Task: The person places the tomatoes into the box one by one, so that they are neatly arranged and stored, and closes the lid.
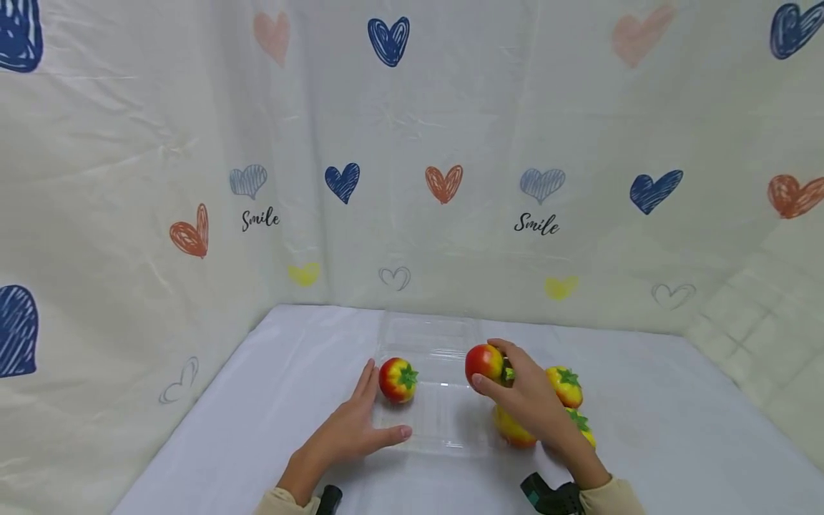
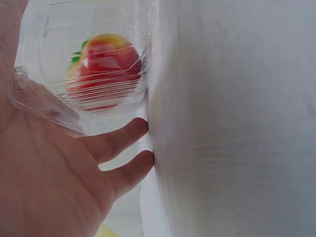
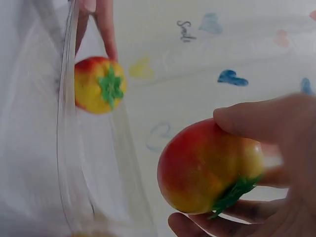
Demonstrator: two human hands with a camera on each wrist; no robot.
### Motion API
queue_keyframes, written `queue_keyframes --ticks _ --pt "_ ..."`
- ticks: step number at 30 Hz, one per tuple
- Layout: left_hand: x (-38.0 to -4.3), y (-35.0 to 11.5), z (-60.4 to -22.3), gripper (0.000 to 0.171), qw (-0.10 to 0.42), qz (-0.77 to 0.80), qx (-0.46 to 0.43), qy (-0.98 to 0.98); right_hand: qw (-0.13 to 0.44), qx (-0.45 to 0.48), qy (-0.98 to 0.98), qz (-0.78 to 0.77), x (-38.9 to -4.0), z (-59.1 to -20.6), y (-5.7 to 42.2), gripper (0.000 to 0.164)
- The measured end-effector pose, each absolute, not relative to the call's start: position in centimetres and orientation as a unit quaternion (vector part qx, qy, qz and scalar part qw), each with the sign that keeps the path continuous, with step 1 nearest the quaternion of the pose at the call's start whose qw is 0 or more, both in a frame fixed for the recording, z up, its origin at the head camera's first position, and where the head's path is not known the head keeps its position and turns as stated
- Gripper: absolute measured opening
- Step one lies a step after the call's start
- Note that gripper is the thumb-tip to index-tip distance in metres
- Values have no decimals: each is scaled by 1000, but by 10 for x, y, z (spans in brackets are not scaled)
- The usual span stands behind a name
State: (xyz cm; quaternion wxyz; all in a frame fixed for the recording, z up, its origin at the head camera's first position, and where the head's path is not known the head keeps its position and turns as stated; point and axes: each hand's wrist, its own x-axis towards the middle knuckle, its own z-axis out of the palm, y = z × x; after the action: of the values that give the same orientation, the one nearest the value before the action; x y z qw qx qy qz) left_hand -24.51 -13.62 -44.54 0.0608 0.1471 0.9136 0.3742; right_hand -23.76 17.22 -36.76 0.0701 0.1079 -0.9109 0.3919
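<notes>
The transparent container [image 1: 444, 422] offers room from above through its middle, while a red-and-yellow fruit [image 1: 398, 380] blocks its left side and the left hand [image 1: 352, 429] closes off the edge there. Three more fruits [image 1: 565, 386] obstruct a low pass beneath and beside the right hand [image 1: 531, 400]; farther right, the counter [image 1: 656, 408] leaves open passage.

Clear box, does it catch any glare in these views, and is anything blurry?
Head view: small white glare streaks on the clear box; left wrist view: pale glints across it, over the fruit inside; right wrist view: the right hand looks slightly soft.
</notes>
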Motion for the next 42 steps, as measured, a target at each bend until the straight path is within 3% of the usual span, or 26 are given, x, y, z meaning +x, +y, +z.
queue_keyframes --ticks 12,20,42 --pt "-248 -136 -448 129 68 380 139 912 18 169 -862 478 -243 -380 121 61" --pt "-247 -141 -448 128 55 385 147 910 -38 219 -828 514 -245 -387 93 61" --pt "-248 -139 -447 130 49 389 158 906 -72 220 -831 505 -245 -402 72 55"
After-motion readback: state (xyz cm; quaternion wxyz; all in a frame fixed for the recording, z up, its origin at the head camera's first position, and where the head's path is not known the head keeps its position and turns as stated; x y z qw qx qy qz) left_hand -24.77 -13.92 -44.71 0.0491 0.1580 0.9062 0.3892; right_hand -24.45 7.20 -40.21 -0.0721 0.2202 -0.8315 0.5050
